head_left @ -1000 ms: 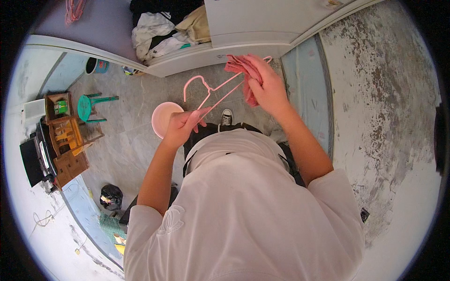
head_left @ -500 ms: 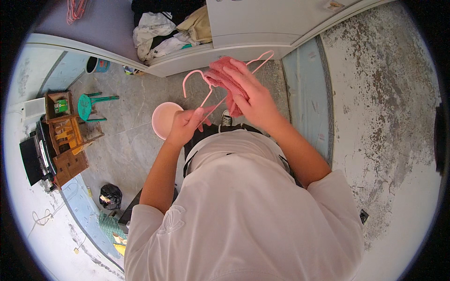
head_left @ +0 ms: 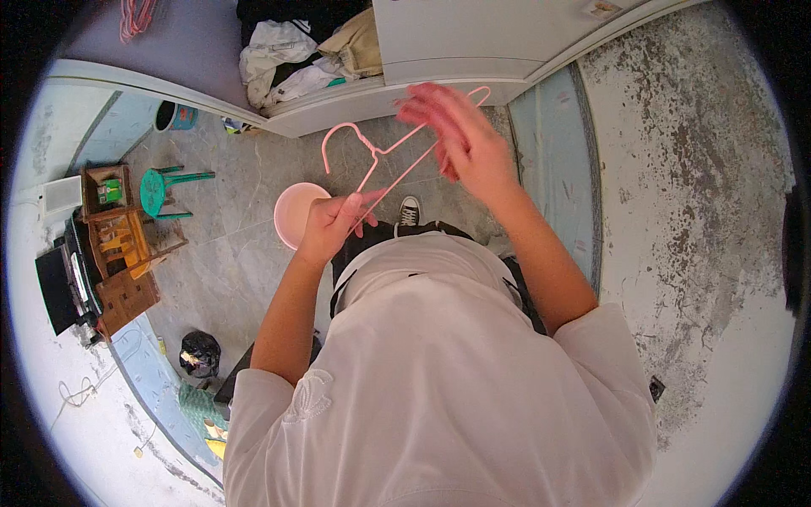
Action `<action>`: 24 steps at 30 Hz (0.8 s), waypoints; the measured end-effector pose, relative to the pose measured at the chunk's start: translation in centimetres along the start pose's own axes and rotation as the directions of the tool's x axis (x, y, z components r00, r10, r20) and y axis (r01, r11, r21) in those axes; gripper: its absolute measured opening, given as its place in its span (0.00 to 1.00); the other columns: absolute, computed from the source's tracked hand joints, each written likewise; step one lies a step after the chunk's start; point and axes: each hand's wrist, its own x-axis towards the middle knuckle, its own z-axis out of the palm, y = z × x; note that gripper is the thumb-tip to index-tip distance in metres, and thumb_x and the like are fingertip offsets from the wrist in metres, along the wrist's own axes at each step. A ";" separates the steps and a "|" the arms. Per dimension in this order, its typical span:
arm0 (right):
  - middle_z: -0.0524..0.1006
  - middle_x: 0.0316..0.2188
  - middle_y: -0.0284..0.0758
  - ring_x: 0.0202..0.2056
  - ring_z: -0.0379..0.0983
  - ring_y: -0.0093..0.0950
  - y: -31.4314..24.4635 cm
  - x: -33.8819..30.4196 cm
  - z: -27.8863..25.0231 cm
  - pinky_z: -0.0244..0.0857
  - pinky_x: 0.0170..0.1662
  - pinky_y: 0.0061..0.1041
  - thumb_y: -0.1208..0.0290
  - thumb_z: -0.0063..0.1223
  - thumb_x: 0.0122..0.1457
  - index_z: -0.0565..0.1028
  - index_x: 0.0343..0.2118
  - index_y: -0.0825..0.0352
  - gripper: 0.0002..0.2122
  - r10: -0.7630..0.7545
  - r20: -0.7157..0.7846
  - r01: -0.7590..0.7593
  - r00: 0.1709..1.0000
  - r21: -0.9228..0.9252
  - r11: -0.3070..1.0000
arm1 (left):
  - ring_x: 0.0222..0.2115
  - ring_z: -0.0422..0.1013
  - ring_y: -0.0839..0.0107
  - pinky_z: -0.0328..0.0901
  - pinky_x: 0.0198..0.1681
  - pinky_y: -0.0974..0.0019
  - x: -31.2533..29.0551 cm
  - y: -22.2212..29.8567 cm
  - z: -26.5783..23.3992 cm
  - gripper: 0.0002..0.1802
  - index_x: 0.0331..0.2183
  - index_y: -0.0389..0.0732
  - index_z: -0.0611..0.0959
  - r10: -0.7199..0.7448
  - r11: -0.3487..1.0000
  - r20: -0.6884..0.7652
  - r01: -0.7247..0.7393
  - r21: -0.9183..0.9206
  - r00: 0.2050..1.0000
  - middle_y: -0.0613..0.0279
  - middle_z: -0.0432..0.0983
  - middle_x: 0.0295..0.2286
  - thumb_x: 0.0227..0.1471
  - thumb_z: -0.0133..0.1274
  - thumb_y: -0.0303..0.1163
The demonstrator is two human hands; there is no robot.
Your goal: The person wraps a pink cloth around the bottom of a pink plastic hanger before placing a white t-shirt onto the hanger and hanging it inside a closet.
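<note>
A pink wire clothes hanger (head_left: 374,153) is held out in front of me, its hook pointing up and to the left. My left hand (head_left: 329,224) is closed around one end of it. At the hanger's other end, my right hand (head_left: 483,156) grips a small dusty-pink cloth (head_left: 422,106). Motion blurs the cloth and right fingers, and part of the cloth is hidden behind them. The hanger's far tip shows beyond that hand.
A pink basin (head_left: 291,215) stands on the tiled floor just left of my left hand. Ahead, an open cabinet holds piled clothes (head_left: 283,63); pink hangers (head_left: 135,19) hang at its upper left. A green stool (head_left: 155,193) and wooden chair (head_left: 118,241) are at left.
My right hand has slid the cloth outward along the hanger, away from the hook toward the right end. The hanger's middle is now bare. My left hand stays nearly in place.
</note>
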 end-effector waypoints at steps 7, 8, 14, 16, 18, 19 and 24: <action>0.66 0.65 0.36 0.54 0.77 0.44 -2.4 -1.3 3.8 0.77 0.51 0.41 0.73 0.57 0.62 0.71 0.64 0.54 0.26 -0.309 0.036 0.303 0.950 -0.326 0.895 | 0.20 0.68 0.80 0.66 0.26 0.73 1.3 0.7 1.0 0.27 0.50 0.37 0.87 -0.128 0.992 -0.033 0.128 0.006 0.991 0.63 0.81 0.24 0.73 0.43 0.48; 0.66 0.65 0.38 0.55 0.76 0.47 -2.3 -1.4 3.6 0.77 0.51 0.40 0.73 0.58 0.62 0.72 0.64 0.54 0.25 -0.297 0.039 0.295 0.954 -0.295 0.909 | 0.20 0.68 0.80 0.66 0.25 0.73 1.3 0.7 0.9 0.27 0.50 0.37 0.87 -0.115 0.993 -0.034 0.116 0.023 0.993 0.63 0.81 0.24 0.73 0.43 0.48; 0.64 0.66 0.40 0.55 0.75 0.48 -1.5 -0.5 1.4 0.77 0.52 0.41 0.72 0.59 0.60 0.71 0.65 0.52 0.28 -0.079 0.056 0.095 0.995 -0.420 0.903 | 0.20 0.68 0.80 0.66 0.25 0.73 0.9 0.8 0.8 0.28 0.50 0.37 0.88 -0.192 0.981 -0.013 0.192 -0.028 0.981 0.63 0.81 0.23 0.72 0.44 0.49; 0.65 0.66 0.38 0.57 0.74 0.45 -2.4 -1.8 3.0 0.75 0.55 0.38 0.75 0.56 0.61 0.72 0.64 0.54 0.26 -0.168 0.094 0.191 0.981 -0.361 0.913 | 0.20 0.68 0.80 0.66 0.25 0.73 0.9 0.6 0.7 0.27 0.50 0.38 0.88 -0.224 0.973 -0.026 0.225 0.049 0.974 0.64 0.81 0.24 0.72 0.44 0.49; 0.66 0.65 0.39 0.58 0.74 0.44 -3.0 -2.1 2.8 0.73 0.57 0.36 0.78 0.56 0.60 0.73 0.63 0.56 0.26 -0.217 0.138 0.250 0.966 -0.316 0.915 | 0.20 0.69 0.80 0.66 0.26 0.73 0.7 0.7 0.3 0.27 0.50 0.38 0.88 -0.215 0.974 -0.009 0.215 0.072 0.977 0.64 0.82 0.24 0.73 0.43 0.49; 0.66 0.65 0.38 0.58 0.74 0.43 -2.2 -1.9 2.2 0.73 0.57 0.36 0.79 0.57 0.59 0.73 0.63 0.56 0.27 -0.256 0.133 0.287 0.957 -0.330 0.899 | 0.21 0.69 0.79 0.66 0.26 0.73 0.3 1.2 -0.3 0.27 0.51 0.38 0.87 -0.192 0.980 0.017 0.191 0.056 0.981 0.64 0.82 0.25 0.73 0.43 0.48; 0.69 0.63 0.35 0.53 0.77 0.43 2.9 0.5 -3.4 0.78 0.51 0.39 0.77 0.59 0.57 0.73 0.63 0.47 0.29 -0.317 0.072 0.303 0.946 -0.548 0.780 | 0.22 0.70 0.79 0.67 0.26 0.73 -1.7 3.3 -2.4 0.28 0.51 0.37 0.87 -0.146 0.989 0.063 0.147 -0.015 0.987 0.62 0.82 0.26 0.73 0.42 0.48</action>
